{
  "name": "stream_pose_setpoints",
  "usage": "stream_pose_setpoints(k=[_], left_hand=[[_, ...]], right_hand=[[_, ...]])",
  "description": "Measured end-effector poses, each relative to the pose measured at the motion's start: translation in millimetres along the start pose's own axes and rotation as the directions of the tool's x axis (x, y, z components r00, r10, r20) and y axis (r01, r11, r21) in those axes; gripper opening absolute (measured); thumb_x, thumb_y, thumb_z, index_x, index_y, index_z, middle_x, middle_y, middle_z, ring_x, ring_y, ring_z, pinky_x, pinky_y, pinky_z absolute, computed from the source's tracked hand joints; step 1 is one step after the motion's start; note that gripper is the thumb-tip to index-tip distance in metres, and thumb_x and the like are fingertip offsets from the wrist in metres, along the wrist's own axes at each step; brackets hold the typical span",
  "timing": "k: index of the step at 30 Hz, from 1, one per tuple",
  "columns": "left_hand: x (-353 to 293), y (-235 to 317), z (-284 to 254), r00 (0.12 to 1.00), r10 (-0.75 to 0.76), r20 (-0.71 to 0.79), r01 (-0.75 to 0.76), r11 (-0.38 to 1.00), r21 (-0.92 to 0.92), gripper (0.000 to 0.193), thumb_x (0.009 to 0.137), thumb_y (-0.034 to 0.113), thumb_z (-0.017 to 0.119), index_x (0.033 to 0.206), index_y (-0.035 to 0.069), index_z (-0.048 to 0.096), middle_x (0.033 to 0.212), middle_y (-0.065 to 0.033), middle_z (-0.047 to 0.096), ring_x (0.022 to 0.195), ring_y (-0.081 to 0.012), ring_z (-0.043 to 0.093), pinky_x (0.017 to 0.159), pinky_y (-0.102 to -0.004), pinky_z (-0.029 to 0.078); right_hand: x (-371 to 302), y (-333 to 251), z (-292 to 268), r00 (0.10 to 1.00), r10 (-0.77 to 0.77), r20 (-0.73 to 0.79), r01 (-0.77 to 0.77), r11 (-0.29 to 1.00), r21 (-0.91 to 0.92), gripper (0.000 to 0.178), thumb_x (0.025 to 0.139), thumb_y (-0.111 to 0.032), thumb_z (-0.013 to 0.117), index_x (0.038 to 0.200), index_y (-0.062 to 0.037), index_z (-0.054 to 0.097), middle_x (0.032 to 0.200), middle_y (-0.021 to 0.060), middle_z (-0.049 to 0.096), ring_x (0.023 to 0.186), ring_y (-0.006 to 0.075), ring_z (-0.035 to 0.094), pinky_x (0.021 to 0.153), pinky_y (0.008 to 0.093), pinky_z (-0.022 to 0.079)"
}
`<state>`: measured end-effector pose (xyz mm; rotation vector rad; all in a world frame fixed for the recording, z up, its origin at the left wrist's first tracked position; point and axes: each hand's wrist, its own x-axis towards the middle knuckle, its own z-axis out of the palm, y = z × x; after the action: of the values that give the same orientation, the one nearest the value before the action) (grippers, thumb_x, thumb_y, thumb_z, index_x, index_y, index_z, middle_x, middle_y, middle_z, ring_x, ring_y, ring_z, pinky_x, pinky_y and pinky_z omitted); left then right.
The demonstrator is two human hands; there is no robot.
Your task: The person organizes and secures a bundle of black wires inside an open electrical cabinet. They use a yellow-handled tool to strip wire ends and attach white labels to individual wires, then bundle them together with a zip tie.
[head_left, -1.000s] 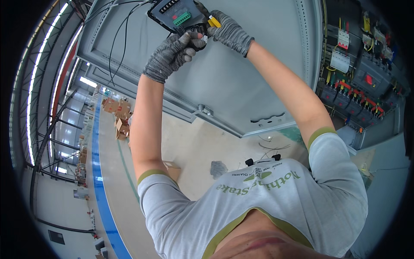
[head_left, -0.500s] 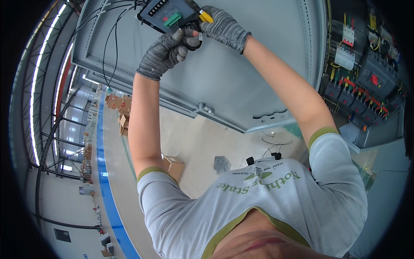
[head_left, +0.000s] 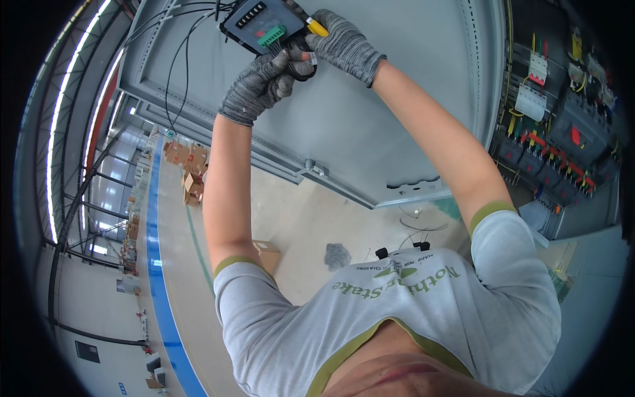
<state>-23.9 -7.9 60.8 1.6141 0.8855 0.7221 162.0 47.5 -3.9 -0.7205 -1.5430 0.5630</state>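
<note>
My left hand (head_left: 258, 87), in a grey knitted glove, is closed with its fingertips pinched on a bundle of thin black wires (head_left: 305, 70) just below a green terminal block (head_left: 272, 36). That block is on a dark boxy electrical device (head_left: 256, 21) mounted on a grey cabinet door (head_left: 370, 126). My right hand (head_left: 345, 47), gloved the same way, is closed beside the device's right edge. A yellow-handled tool (head_left: 317, 27) sticks out from its fingers; its tip and kind are hidden. The fingertips of both hands come close together over the wires.
Loose black cables (head_left: 173, 79) hang left of the device. On the right, an open cabinet holds breakers (head_left: 574, 135) and coloured wiring. A door latch (head_left: 315, 169) projects from the near edge. Cardboard boxes (head_left: 192, 188) and a grey crumpled item (head_left: 337, 256) lie on the floor.
The view has shifted slightly, so the device and left hand appear a little farther right and lower. The right hand stays by the device's edge. Both hands keep their grips.
</note>
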Motion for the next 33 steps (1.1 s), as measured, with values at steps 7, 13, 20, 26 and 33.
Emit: stream_pose_setpoints(k=[7,13,20,26,33], left_hand=[[-3,2,-5,0.999,-0.040,0.008,0.040,0.999,-0.037,0.040,0.090,0.036,0.062,0.114,0.004,0.058,0.089,0.0002,0.062,0.055,-0.0004,0.046,0.049,-0.0152,0.038],[1,1,-5,1.000,-0.014,0.024,0.015,0.999,-0.044,0.040,0.092,0.036,0.061,0.112,0.002,0.060,0.093,-0.0063,0.068,0.055,-0.0030,0.050,0.050,-0.0165,0.043],[-3,4,2,0.999,0.017,0.042,-0.015,0.999,-0.028,0.040,0.093,0.036,0.059,0.114,0.001,0.059,0.093,-0.0061,0.067,0.057,-0.0032,0.051,0.052,-0.0170,0.043],[-8,5,6,0.998,0.047,0.031,-0.047,0.999,0.004,0.041,0.092,0.037,0.059,0.114,0.002,0.060,0.092,-0.0049,0.067,0.058,-0.0039,0.050,0.052,-0.0177,0.042],[-9,15,25,0.998,0.065,-0.008,-0.063,0.991,0.116,0.046,0.094,0.035,0.057,0.126,0.003,0.051,0.093,-0.0053,0.067,0.060,-0.0053,0.052,0.054,-0.0180,0.043]], right_hand=[[-3,-12,-3,0.997,0.044,0.065,-0.041,0.998,-0.045,0.043,0.085,-0.021,0.064,0.120,-0.0001,0.050,0.106,0.0184,0.061,0.098,0.0279,0.062,0.086,0.0367,0.049],[-3,-16,-3,0.996,0.069,0.064,-0.067,0.997,-0.027,0.037,0.085,-0.020,0.061,0.116,-0.0009,0.051,0.100,0.0169,0.062,0.095,0.0271,0.062,0.085,0.0374,0.049],[0,-11,0,0.996,0.068,0.060,-0.067,0.998,-0.007,0.041,0.082,-0.021,0.064,0.116,-0.0013,0.052,0.102,0.0187,0.064,0.095,0.0310,0.063,0.085,0.0392,0.050],[-3,-10,-6,0.998,0.019,0.052,-0.017,1.000,-0.026,0.042,0.082,-0.021,0.064,0.117,-0.0007,0.052,0.102,0.0189,0.063,0.095,0.0315,0.062,0.085,0.0386,0.049],[-6,-12,-16,1.000,-0.023,-0.002,0.023,0.993,0.114,0.040,0.076,-0.015,0.067,0.111,0.0002,0.053,0.099,0.0182,0.063,0.090,0.0277,0.063,0.079,0.0371,0.051]])
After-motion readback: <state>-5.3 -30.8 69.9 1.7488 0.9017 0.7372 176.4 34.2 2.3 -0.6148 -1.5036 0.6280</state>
